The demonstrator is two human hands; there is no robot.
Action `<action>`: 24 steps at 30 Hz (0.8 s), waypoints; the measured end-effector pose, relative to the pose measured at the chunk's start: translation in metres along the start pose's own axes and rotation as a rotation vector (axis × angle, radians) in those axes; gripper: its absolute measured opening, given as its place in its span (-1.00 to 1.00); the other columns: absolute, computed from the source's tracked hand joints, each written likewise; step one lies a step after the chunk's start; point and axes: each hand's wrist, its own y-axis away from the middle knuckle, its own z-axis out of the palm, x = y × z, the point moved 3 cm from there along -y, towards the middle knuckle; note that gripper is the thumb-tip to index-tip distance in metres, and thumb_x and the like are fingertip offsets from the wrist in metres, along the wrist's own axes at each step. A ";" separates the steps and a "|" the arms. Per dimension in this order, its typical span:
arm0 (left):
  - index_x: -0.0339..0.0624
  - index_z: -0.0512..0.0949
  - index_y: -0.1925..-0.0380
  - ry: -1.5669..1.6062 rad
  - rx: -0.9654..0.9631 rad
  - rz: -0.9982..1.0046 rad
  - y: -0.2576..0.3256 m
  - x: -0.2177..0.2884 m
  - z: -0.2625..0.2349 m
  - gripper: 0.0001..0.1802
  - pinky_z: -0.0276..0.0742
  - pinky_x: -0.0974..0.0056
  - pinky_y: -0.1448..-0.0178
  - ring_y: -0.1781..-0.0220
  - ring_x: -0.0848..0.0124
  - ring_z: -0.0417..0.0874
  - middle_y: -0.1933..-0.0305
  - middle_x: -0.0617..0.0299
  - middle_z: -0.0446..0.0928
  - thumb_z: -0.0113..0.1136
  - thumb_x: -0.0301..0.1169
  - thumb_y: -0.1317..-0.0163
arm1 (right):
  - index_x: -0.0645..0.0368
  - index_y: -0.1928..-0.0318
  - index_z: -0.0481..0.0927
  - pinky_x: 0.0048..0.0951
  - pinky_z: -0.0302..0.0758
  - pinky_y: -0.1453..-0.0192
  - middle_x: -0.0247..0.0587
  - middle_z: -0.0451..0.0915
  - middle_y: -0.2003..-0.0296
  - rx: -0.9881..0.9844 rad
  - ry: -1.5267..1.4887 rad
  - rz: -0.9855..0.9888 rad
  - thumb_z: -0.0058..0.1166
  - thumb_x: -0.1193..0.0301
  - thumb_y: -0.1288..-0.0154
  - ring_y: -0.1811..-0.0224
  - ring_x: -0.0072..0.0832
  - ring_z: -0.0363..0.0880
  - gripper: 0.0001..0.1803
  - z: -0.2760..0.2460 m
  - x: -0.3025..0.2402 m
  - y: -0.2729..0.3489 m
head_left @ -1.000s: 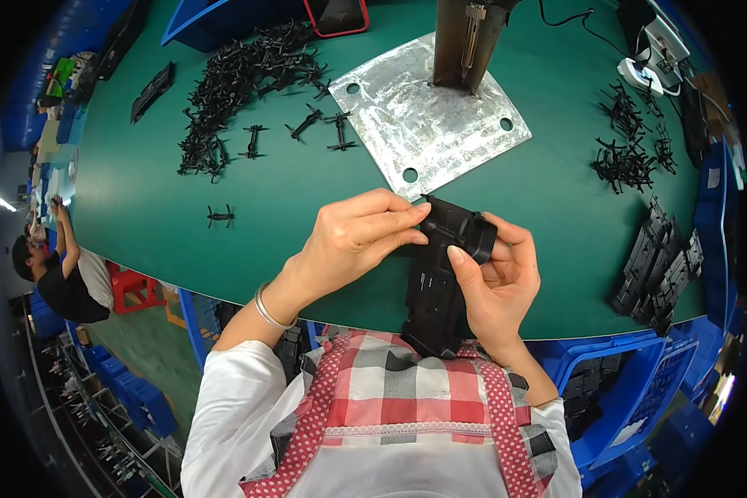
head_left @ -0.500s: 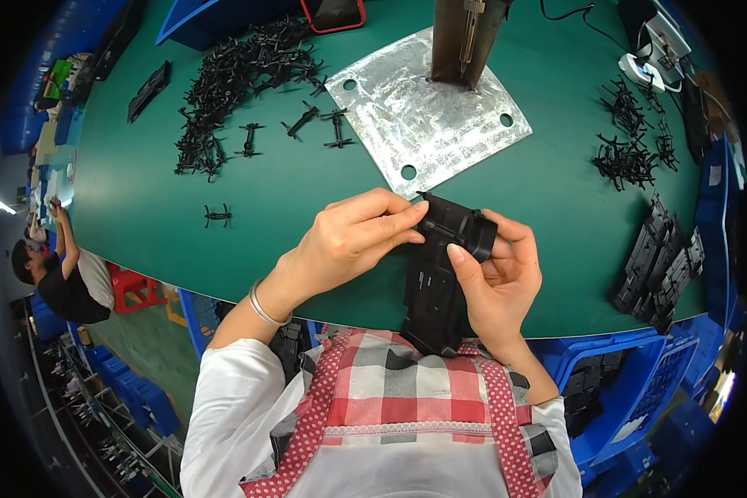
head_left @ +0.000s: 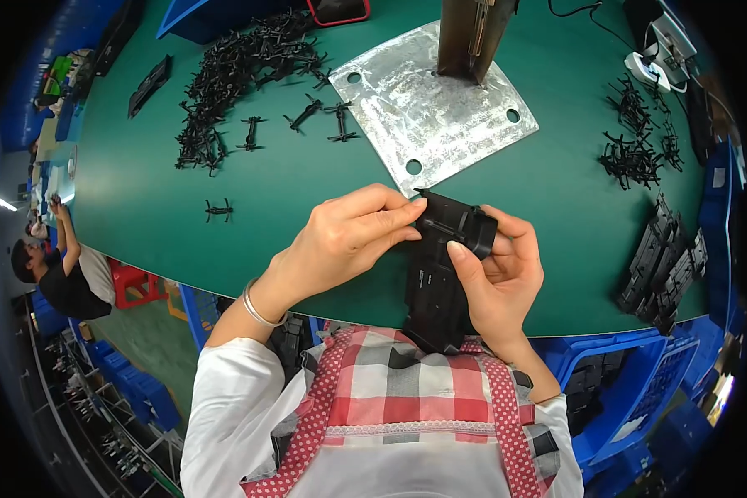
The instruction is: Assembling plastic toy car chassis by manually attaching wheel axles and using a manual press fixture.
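A long black plastic housing (head_left: 434, 286) is held upright at the table's near edge, its lower end close to my apron. My left hand (head_left: 340, 241) is closed, with thumb and fingertips pinched at the housing's upper left edge. Its fingertips hide whatever small piece may be between them. My right hand (head_left: 502, 278) wraps the housing's upper right side, thumb pressed on its face and fingers behind. Between the two hands, a slim black bar-like piece (head_left: 444, 228) lies across the housing's upper part.
Beyond my hands stands a metal base plate (head_left: 432, 116) with an upright post (head_left: 465, 41). Small black clips (head_left: 241, 66) are heaped at the far left, several lying loose. More clips (head_left: 631, 162) and black housings (head_left: 660, 261) lie right. Blue bins (head_left: 622, 365) stand below the edge.
The view has shifted slightly, so the plate and post appear a little farther right and higher. Both hands keep nearly the same grip on the housing.
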 end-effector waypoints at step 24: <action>-0.27 0.59 0.20 -0.046 0.000 -0.082 0.001 0.007 -0.003 -0.61 0.43 0.40 0.48 0.50 0.44 0.51 0.42 0.19 0.52 0.34 -0.61 0.14 | 0.41 -0.01 0.27 -0.65 0.55 0.27 -0.03 0.57 0.23 -0.018 -0.027 0.020 0.08 0.70 -0.14 0.26 -0.58 0.57 -0.58 0.002 0.003 -0.002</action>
